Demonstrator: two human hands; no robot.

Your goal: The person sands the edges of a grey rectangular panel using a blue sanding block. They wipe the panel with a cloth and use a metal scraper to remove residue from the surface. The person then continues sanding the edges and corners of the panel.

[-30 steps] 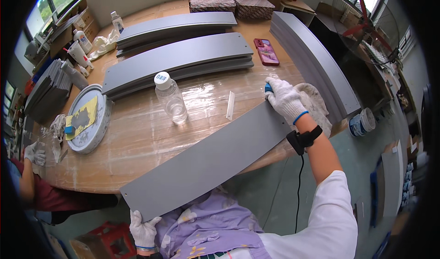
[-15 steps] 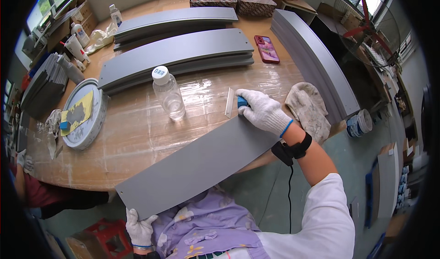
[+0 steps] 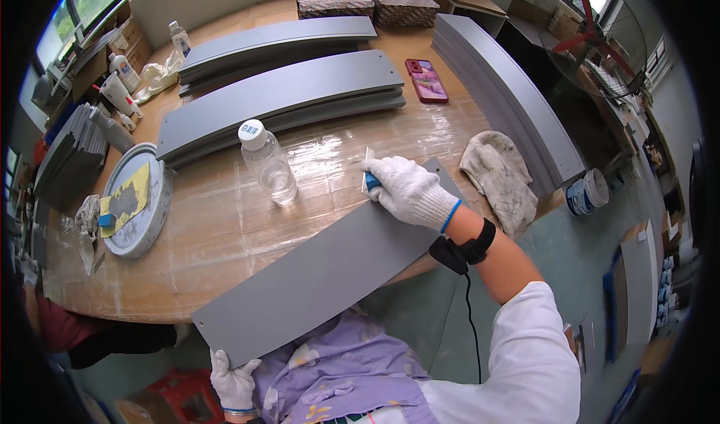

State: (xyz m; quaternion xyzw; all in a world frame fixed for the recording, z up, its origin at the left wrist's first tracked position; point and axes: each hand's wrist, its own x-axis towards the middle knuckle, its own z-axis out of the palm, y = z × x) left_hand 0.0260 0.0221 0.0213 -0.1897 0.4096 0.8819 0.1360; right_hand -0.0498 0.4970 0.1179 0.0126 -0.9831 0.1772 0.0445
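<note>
A long grey panel (image 3: 315, 281) lies aslant across the table's near edge and over my lap, with a small hole near each end. My left hand (image 3: 234, 381), in a white knit glove, grips its lower left corner, thumb on top. My right hand (image 3: 412, 191), gloved with a blue cuff edge, rests at the panel's far edge near its right end. Its fingers are closed on a small blue block (image 3: 372, 182), mostly covered by the glove. A thin white strip (image 3: 367, 161) lies on the table right beside the block.
A clear bottle (image 3: 271, 173) stands beyond the panel. Grey panels (image 3: 285, 94) are stacked behind and at right (image 3: 510, 94). A phone (image 3: 427, 81), stained cloth (image 3: 496, 173), round lid (image 3: 154, 218) with yellow sheet (image 3: 126, 199) and another blue block (image 3: 106, 221) lie around. A co-worker's sleeve (image 3: 67, 323) shows left.
My right hand has shifted slightly left along the panel's far edge with the blue block, uncovering the panel's right end and its hole. My left hand keeps its corner grip. The view has shifted a little.
</note>
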